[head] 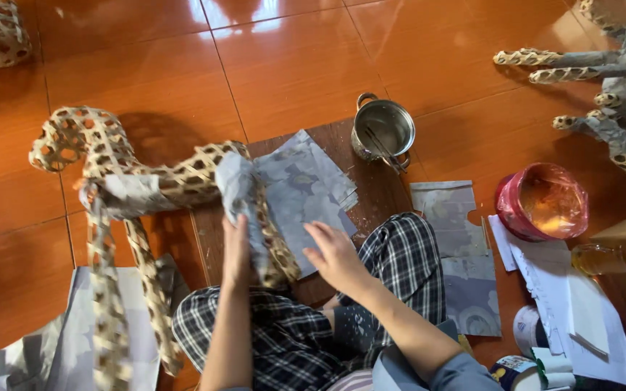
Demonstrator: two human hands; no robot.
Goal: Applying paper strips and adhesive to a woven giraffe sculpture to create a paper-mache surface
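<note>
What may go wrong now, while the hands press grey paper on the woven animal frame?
1. The left hand presses the grey paper over an open weave; the sheet may tear or wrinkle on the woven frame.
2. The frame's long legs hang unsupported and may bend.
3. The metal pot and red bowl stand close; a sweeping elbow might tip them.

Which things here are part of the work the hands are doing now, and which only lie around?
In use: left hand, right hand, woven animal frame, grey paper sheet.

Lying about: metal pot, red bowl, white papers, second frame.
</note>
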